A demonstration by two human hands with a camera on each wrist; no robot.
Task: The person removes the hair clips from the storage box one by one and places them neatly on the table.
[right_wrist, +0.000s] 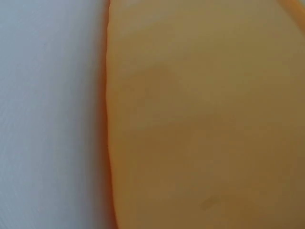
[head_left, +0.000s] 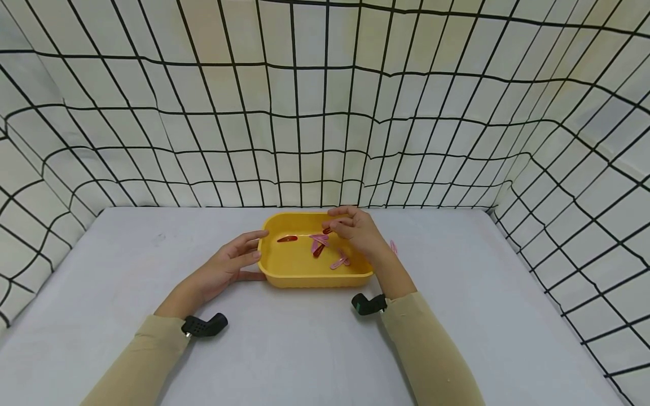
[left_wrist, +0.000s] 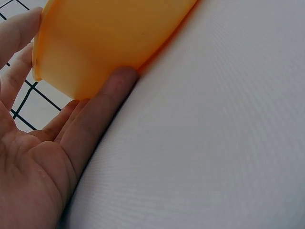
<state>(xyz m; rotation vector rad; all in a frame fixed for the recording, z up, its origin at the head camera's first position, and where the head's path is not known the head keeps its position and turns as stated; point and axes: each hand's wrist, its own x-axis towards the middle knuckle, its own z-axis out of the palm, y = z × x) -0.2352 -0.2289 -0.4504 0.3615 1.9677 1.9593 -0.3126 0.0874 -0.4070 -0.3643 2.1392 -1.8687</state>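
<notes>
A yellow plastic tray stands on the white table with several pink hair clips and red hair clips lying inside. My left hand rests against the tray's left side, its fingers spread along the outer wall and rim. The left wrist view shows those fingers touching the orange-yellow wall, one low by the table. Over the tray's far right part, my right hand pinches a dark red hair clip between thumb and fingers. The right wrist view holds only the tray's wall, close and blurred.
A pink clip lies on the table right of the tray, partly hidden by the right forearm. Black netting over white cloth rises behind and at both sides of the white table.
</notes>
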